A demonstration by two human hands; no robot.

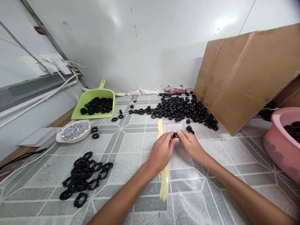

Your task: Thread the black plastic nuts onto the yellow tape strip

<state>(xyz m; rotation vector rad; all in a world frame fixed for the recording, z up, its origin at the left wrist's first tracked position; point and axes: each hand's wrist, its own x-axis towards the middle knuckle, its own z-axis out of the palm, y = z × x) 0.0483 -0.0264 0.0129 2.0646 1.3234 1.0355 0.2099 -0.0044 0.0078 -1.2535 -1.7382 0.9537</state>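
Between my two hands, above the tiled surface, is a small black plastic ring. My left hand pinches it from the left with thumb and fingers. My right hand grips the same ring from the right, its thumb on top. Fingers cover most of the ring. Just beyond my right hand lie a few loose black rings. Farther back spreads a large heap of black rings. A smaller pile of black rings rests at the near left.
At the back left a green dustpan holds black rings. Beside it stands a white dish of small shiny metal parts. A cardboard box leans at the right, near a pink basin. Yellow tape runs along the tiles.
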